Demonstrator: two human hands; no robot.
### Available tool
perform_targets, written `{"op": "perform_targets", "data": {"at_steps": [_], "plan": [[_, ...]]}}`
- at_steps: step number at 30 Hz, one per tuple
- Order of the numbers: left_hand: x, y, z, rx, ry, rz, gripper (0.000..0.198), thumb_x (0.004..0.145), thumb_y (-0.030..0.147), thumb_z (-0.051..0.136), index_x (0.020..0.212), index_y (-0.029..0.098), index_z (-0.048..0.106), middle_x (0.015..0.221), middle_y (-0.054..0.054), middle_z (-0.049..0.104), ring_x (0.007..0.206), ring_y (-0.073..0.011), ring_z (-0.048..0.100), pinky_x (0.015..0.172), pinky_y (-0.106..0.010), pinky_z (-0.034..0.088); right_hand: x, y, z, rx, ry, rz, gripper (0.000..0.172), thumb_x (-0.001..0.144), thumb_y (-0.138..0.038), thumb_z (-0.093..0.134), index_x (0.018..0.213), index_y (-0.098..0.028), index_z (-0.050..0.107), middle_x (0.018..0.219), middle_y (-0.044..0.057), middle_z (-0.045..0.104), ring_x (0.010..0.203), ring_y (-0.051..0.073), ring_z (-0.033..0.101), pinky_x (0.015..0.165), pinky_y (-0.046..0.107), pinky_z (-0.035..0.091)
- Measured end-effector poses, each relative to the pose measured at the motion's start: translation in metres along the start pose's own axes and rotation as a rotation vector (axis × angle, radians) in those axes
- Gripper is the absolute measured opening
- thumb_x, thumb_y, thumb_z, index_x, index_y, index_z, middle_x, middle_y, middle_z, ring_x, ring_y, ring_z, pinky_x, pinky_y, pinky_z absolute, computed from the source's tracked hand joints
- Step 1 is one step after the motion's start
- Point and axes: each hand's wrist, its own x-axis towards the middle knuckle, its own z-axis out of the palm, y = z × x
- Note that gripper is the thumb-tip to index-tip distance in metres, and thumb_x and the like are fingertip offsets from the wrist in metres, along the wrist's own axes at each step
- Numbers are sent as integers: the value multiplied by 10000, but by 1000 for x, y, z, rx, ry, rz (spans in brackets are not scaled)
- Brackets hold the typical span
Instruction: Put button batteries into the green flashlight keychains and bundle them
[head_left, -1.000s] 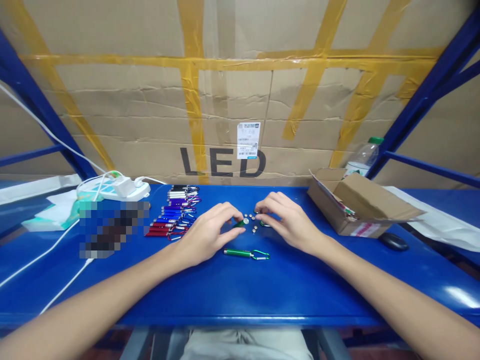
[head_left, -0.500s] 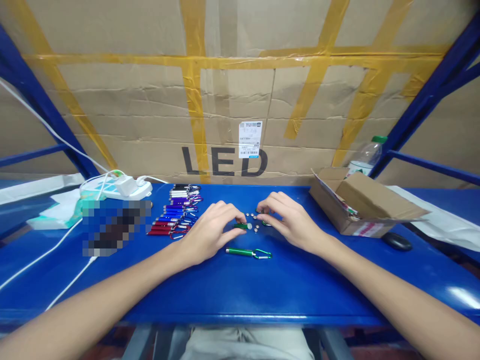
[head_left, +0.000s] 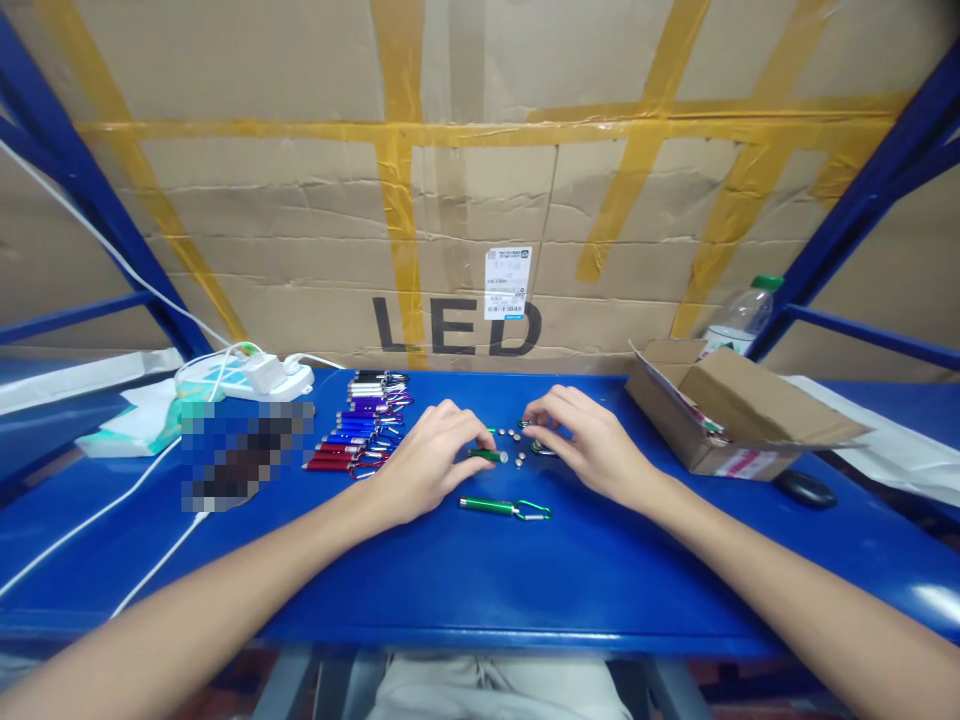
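My left hand (head_left: 433, 455) rests near the middle of the table, its thumb and bent fingers closed around a short green flashlight tube (head_left: 489, 456). Another bit of green shows behind it, mostly covered by the fingers. Opposite, my right hand (head_left: 581, 437) curls its fingers over small green-and-silver pieces (head_left: 537, 448); what its fingertips grip is partly hidden. Several small silver button cells (head_left: 519, 461) lie between the hands. Closer to me, a whole green flashlight with a carabiner (head_left: 487, 506) lies flat, touched by neither hand.
Left of my hands runs a column of red, blue, purple, silver and black flashlights (head_left: 352, 440). A white power strip (head_left: 296, 383) with cables stands far left. On the right are an open cardboard box (head_left: 694, 450), a black mouse (head_left: 805, 488) and a plastic bottle (head_left: 742, 312).
The whole view has shifted slightly to the right. Both hands keep nearly the same places over the green pieces, with my right fingertips a little farther from the button cells.
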Motion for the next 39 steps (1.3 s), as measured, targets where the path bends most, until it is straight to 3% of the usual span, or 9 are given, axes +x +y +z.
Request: {"op": "perform_targets", "data": {"at_steps": [6, 14, 23, 39], "plan": [[2, -1, -4, 7, 17, -33, 97, 1035, 290, 737, 1075, 219, 683, 1072, -31, 744, 1027, -249, 570, 937, -395, 429, 0, 0, 7, -2, -34, -6, 85, 1115, -292, 582, 1065, -236, 621, 999, 68, 685, 911, 245, 616, 832, 374, 505], [0, -1, -2, -14, 11, -43, 102, 1022, 276, 755, 1057, 210, 685, 1063, -38, 747, 1039, -253, 563, 946, -406, 441, 1, 6, 5, -5, -16, 78, 95, 1110, -288, 591, 1042, -238, 633, 985, 57, 674, 910, 242, 614, 833, 369, 488], [0, -5, 0, -29, 49, -11, 102, 1020, 272, 756, 1062, 206, 691, 1139, -53, 737, 1042, -244, 567, 977, -401, 446, -1, 6, 18, 54, -38, 148, 87, 1094, -267, 611, 1015, -241, 640, 951, 40, 669, 864, 223, 638, 765, 334, 485], [2, 0, -5, -57, 65, -20, 64, 1029, 256, 748, 1057, 219, 704, 1069, -14, 759, 968, -218, 598, 880, -352, 437, -1, 5, 19, 36, -56, 128, 71, 1074, -214, 647, 1007, -233, 638, 940, 27, 661, 863, 213, 639, 763, 313, 475]]}}
